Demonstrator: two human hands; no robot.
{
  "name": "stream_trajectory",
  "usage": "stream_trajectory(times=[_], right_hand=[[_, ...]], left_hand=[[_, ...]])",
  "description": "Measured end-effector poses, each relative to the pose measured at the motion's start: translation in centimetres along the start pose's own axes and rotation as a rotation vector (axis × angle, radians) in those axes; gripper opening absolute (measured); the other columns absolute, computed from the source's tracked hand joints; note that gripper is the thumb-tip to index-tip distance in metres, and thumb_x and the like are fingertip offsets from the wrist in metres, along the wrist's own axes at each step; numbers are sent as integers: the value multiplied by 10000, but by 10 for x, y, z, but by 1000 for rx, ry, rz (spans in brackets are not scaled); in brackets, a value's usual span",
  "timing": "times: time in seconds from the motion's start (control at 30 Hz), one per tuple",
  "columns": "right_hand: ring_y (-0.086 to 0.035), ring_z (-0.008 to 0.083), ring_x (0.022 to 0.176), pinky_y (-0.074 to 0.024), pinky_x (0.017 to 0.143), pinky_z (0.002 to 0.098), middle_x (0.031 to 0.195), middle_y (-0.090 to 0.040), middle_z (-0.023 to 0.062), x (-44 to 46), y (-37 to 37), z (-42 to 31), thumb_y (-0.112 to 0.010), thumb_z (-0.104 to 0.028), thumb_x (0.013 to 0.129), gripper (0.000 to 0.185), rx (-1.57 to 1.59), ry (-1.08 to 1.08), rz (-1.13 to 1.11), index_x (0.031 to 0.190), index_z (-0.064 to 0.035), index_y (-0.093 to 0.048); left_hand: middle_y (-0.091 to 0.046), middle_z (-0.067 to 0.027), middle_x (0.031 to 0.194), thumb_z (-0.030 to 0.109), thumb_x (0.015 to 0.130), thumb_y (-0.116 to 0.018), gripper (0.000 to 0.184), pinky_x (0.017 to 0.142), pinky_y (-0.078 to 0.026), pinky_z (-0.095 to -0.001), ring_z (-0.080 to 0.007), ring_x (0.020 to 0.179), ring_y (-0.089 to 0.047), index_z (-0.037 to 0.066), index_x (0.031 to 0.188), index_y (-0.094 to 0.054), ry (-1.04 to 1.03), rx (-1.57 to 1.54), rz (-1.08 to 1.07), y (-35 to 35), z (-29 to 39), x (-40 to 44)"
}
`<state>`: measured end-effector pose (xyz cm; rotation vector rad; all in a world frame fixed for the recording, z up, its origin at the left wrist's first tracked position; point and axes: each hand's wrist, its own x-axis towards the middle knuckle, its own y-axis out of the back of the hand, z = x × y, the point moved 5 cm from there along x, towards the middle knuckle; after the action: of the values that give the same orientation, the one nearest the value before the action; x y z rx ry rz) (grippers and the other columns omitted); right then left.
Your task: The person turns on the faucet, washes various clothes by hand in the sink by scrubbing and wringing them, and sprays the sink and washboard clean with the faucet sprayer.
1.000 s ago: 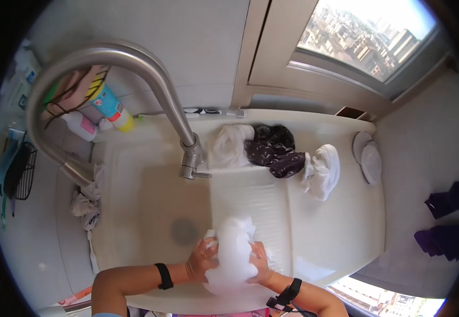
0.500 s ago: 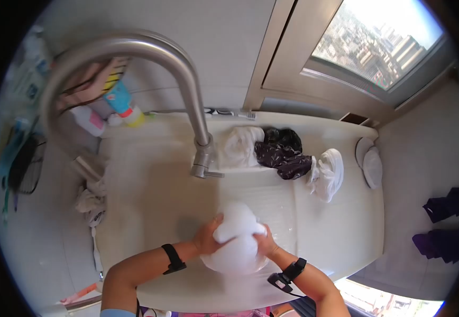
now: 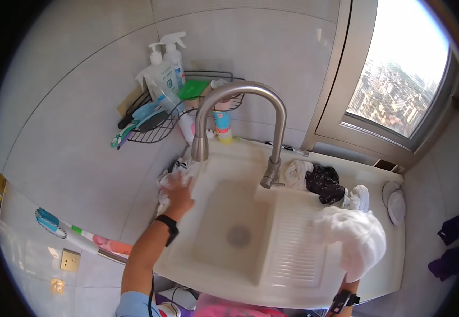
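Beside the sink (image 3: 221, 216), left fingers (image 3: 178, 188) wide over cloth (image 3: 180, 166)

Showing one faucet (image 3: 280, 127), one sink basin (image 3: 221, 211), one ribbed washboard (image 3: 295, 251), one window (image 3: 401, 87), one pump bottle (image 3: 159, 70) and one blue-and-yellow container (image 3: 222, 127). Also showing two grey-white oval pads (image 3: 396, 207), two dark purple pieces of cloth (image 3: 458, 224), one dark patterned bundle (image 3: 327, 189) and one large white cloth (image 3: 359, 238). Showing, too, two forearms (image 3: 147, 245), two black wristbands (image 3: 167, 228), one light-blue sleeve (image 3: 134, 305) and one uncovered hand (image 3: 178, 195).
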<state>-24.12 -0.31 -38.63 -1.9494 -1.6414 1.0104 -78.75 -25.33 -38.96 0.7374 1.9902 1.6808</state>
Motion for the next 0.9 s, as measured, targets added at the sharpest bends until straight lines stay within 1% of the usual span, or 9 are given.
stream_trajectory(times=[0.13,0.3,0.4,0.47,0.53,0.63,0.67,0.83,0.9], right_hand=[[-399,295,1151,-336,970,444,1261,-404,131,35,37,-30,-304,-447,867,560,93,129,239,1256,-49,-363],[-357,313,1165,-326,944,502,1253,-383,162,66,76,-24,-386,-352,827,519,481,128,92,1235,-32,-375],[-372,277,1134,-351,922,427,1221,-398,151,29,59,-27,-461,-215,780,459,-143,174,517,1196,-32,-400],[-398,240,1064,-367,888,361,1171,-412,124,-15,-18,5,-489,-85,726,447,-683,668,121,1163,-35,-409],[-445,176,1032,-427,793,297,1164,-449,73,-30,-80,88,-486,-84,792,410,-1023,353,-552,1197,-54,-425],[-431,205,1116,-435,821,351,1229,-435,71,-69,-124,233,-567,-70,755,531,-1202,-405,-783,1253,-89,-382],[-403,219,1155,-441,819,372,1258,-406,85,-67,-116,281,-595,-83,750,603,-1221,-229,-955,1290,-106,-327],[-546,290,959,-475,752,415,1071,-536,149,-118,-119,369,-639,-246,744,665,-948,-1293,-1082,1281,-37,-306],[-580,252,841,-486,706,365,947,-572,118,-121,-101,397,-650,-303,732,639,-905,-1459,-1042,1214,-5,-354]], left_hand=[[-186,-159,1377,270,530,-754,928,891,-362,-544,-395,1212,-260,253,1319,-266,-80,-226,-64,-6,-57,28],[-518,-141,1082,158,507,-726,809,794,-459,-407,-300,988,-525,214,1230,-368,19,-294,-69,-28,-60,66],[-580,-128,915,153,516,-702,657,745,-463,-382,-300,878,-567,182,1127,-464,-92,-471,92,-36,-52,68],[-582,-127,900,146,516,-694,630,738,-461,-381,-301,855,-571,177,1105,-474,-100,-562,-58,-14,-19,41],[-583,-123,894,143,516,-691,604,734,-457,-368,-295,833,-574,175,1082,-484,-128,-679,-193,-6,14,14],[-586,-108,900,157,508,-707,619,726,-453,-328,-250,813,-575,134,1083,-480,-338,-1038,-266,-30,47,-10],[-584,-109,906,161,508,-710,629,721,-454,-324,-238,814,-573,116,1090,-475,-334,-1125,-309,-39,54,-17],[-576,-125,910,171,515,-727,674,703,-458,-306,-190,824,-561,34,1114,-449,-79,-1456,-473,-98,66,-42],[-547,-168,983,219,529,-736,708,754,-447,-334,-231,886,-547,37,1145,-436,36,-1405,-526,-136,58,-44]])
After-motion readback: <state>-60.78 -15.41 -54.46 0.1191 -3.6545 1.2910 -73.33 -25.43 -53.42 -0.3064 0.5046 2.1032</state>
